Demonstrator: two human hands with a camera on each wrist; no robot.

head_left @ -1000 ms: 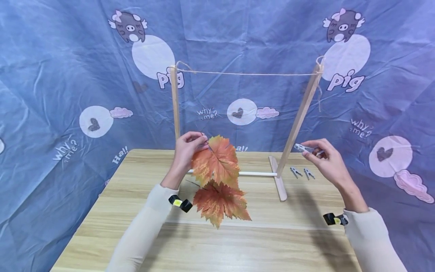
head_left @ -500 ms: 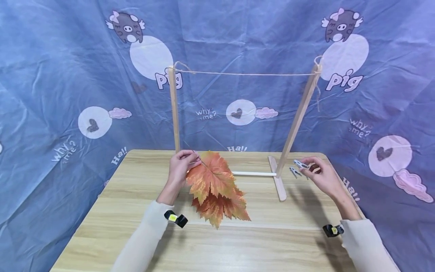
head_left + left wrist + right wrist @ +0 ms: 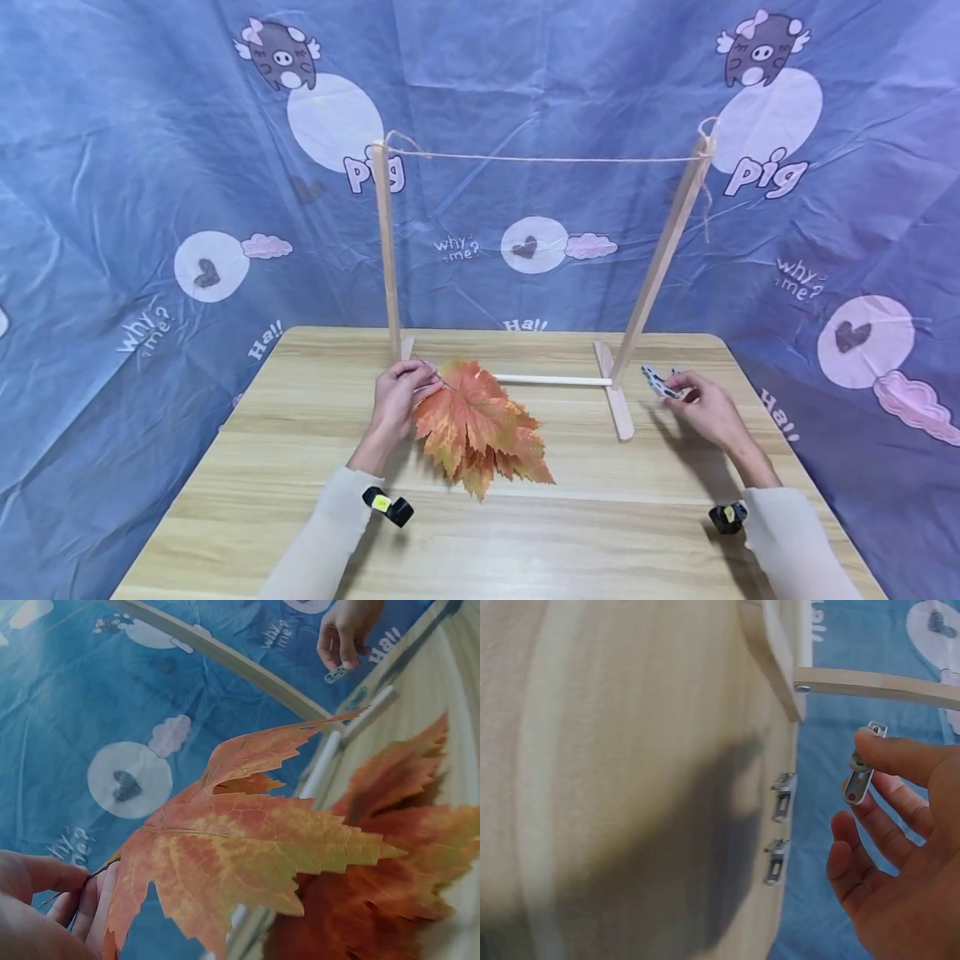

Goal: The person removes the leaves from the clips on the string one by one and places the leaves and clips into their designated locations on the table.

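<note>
My left hand (image 3: pixel 393 404) pinches the thin dark stem of an orange-red maple leaf (image 3: pixel 461 408) low over the table. A second, redder leaf (image 3: pixel 375 915) lies below it on the tabletop, partly covered in the head view. My right hand (image 3: pixel 708 408), at the table's right side, holds a small metal clothespin (image 3: pixel 861 776) between thumb and fingers. Beside and below that hand, two matching clothespins, one (image 3: pixel 783 799) and another (image 3: pixel 775 862), rest on the table; in the head view the hand and held clothespin mostly hide them.
Behind the leaves stands a wooden frame with a left post (image 3: pixel 386 250), a right post (image 3: pixel 663 242) and a white bottom rod (image 3: pixel 555 380). A twine line (image 3: pixel 540 158) runs between the post tops. Patterned blue cloth (image 3: pixel 480 75) hangs behind the wooden table (image 3: pixel 525 550).
My left hand has lowered the held leaf, so it now overlaps the one on the table. My right hand has moved down towards the table, still holding its clothespin.
</note>
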